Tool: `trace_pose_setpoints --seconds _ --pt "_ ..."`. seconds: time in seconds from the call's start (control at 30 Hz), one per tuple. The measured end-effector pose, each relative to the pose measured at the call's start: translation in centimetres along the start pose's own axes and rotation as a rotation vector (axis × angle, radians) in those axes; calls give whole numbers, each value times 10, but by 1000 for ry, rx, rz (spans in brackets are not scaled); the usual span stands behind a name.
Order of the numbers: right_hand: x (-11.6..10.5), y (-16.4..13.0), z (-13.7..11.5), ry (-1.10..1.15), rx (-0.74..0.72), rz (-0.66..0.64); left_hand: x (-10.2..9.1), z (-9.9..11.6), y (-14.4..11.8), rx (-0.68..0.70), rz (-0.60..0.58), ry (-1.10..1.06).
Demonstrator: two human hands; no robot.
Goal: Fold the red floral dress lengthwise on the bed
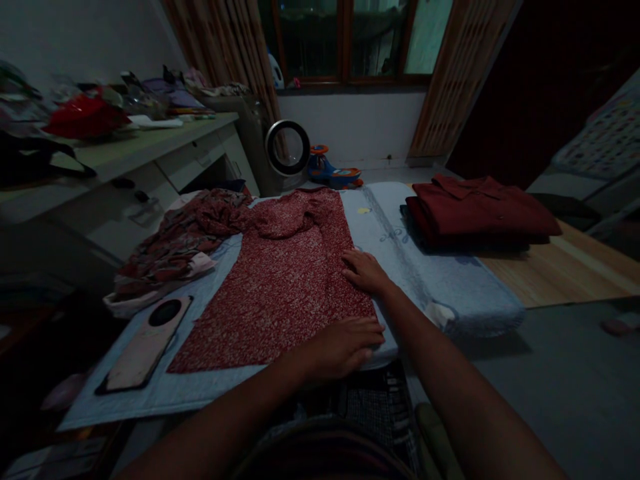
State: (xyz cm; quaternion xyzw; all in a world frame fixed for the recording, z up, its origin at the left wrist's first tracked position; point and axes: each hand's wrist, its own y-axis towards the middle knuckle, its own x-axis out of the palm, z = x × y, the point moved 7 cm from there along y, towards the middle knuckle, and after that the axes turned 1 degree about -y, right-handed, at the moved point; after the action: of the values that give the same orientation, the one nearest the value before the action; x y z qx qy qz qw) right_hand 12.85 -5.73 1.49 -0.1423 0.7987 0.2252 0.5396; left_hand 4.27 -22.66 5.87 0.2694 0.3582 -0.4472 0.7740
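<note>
Garment (280, 280), speckled red, L hand (343, 343) on near edge, R hand (367, 272) on rt edge, both w/ fingers slightly apart

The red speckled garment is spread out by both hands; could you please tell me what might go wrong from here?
The phone lies near the edge of the pale cloth, so a tug might make it slip off. The red speckled garment has loose folds at its far end, which could leave creases. Bunched clothes lie right beside it and might get dragged along.
</note>
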Motion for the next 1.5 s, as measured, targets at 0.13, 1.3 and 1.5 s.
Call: trace_pose_setpoints --seconds 0.13,1.3,1.5 --pt "1 0 1 -4 0 1 -17 -30 11 -131 174 78" --pt "3 1 6 46 -13 32 14 -25 26 -82 -33 127" --pt "3 3 6 56 -23 19 22 -8 11 -42 -99 131"
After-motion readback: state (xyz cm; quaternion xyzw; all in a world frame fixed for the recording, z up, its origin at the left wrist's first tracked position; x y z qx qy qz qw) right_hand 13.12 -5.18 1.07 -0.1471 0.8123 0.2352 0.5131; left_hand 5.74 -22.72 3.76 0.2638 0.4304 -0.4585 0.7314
